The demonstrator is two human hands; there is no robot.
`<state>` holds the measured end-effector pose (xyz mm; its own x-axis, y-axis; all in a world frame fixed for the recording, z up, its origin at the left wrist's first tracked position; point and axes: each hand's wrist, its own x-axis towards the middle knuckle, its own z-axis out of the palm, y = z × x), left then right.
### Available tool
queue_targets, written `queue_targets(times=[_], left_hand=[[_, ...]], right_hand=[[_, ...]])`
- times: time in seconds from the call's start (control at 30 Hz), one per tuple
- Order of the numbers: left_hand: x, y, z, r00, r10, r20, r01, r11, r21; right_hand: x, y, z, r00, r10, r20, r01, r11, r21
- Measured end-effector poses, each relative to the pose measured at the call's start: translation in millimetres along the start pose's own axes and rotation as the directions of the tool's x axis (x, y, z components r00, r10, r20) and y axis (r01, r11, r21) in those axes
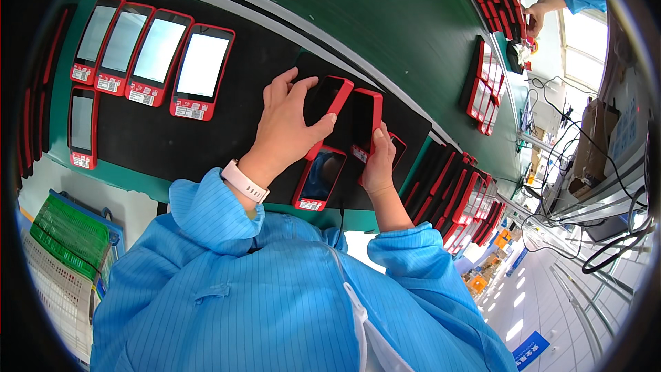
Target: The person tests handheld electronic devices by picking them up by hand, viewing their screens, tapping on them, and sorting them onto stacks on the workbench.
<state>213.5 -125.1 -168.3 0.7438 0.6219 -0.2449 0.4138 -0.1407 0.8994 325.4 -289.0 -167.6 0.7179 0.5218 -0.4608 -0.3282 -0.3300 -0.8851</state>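
Observation:
My left hand (279,124), with a pale band on its wrist, grips a red handheld terminal (337,98) with a dark screen. Its thumb lies on the red side, and the fingers curve over the far left end. Close by on the right, my right hand (379,165) holds a second red handheld terminal (367,114) by its near edge, thumb along the side. That one is tilted, its screen dark. Below my left hand a third terminal (320,178) lies on the black mat (255,89). Another terminal (396,148) is partly hidden behind my right hand.
Several terminals with lit screens (201,69) stand in a row at the left; one more (82,127) lies nearer. Stacked terminals (454,196) line the right. Beyond the green conveyor belt (358,7), another person's hand (540,14) is near more terminals. Cables (564,117) hang far right.

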Motion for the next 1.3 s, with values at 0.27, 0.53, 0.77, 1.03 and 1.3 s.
queue_targets(times=[0.27, 0.53, 0.77, 1.03, 1.3], left_hand=[[-2, -1, -2, 0.999, 0.037, 0.016, -0.037, 0.999, 0.018], [0, 2, 2, 0.994, 0.106, -0.008, -0.102, 0.973, 0.207], [4, 19, 14, 0.985, 0.167, 0.035, -0.166, 0.893, 0.419], [18, -16, 15, 0.968, 0.078, 0.239, -0.078, 0.997, -0.013], [13, 24, 11, 0.922, -0.233, 0.31, 0.317, 0.914, -0.255]], right_hand=[[-3, 4, 0, 0.998, -0.054, -0.011, 0.054, 0.998, -0.036], [6, 10, 3, 0.972, -0.234, 0.027, 0.232, 0.929, -0.287], [-8, -2, 25, 0.941, -0.328, -0.083, 0.169, 0.668, -0.725], [-18, 3, 16, 0.987, -0.164, 0.001, 0.112, 0.672, -0.732], [-10, 3, 24, 0.97, -0.226, -0.086, 0.078, 0.627, -0.775]])
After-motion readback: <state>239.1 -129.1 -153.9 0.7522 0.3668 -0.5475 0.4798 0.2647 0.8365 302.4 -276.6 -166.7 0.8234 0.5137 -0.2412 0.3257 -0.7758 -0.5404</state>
